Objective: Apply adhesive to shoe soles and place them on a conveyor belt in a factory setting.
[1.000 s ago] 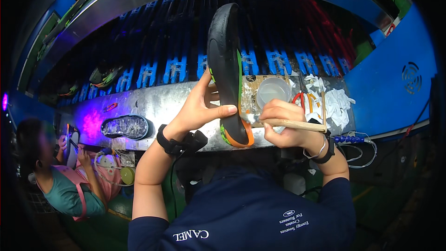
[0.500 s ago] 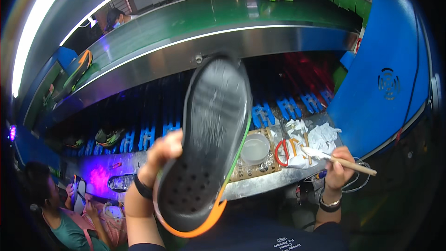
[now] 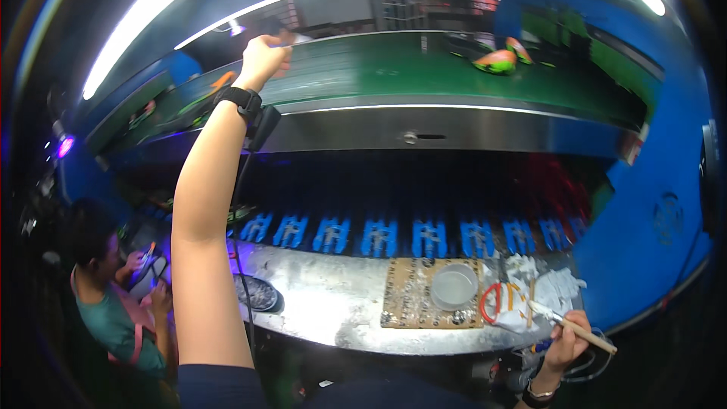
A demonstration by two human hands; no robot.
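My left arm stretches up and forward, so that my left hand (image 3: 263, 62) is over the green conveyor belt (image 3: 363, 79). Its fingers are curled in, slightly blurred, and nothing shows in them. Low on the right, my right hand (image 3: 564, 348) grips a brush (image 3: 593, 338) with a pale wooden handle and white-coated bristles. The brush tip is beside crumpled white cloths (image 3: 556, 291) and a red-handled tool (image 3: 488, 304). A round translucent bowl (image 3: 454, 288) stands on a cardboard sheet (image 3: 401, 310) left of them.
Orange and green shoe parts (image 3: 496, 62) lie on the belt's right; an orange-edged sole (image 3: 201, 102) is at left. Blue clamps (image 3: 380, 238) line the metal bench (image 3: 326, 318). A dark sole (image 3: 259, 293) rests by my left arm. A co-worker (image 3: 113, 310) sits left, holding a shoe.
The black sole with orange and green edging has left my left hand and is not plainly identifiable now. That hand has risen over the belt. My right hand still holds the brush; the view has shifted.
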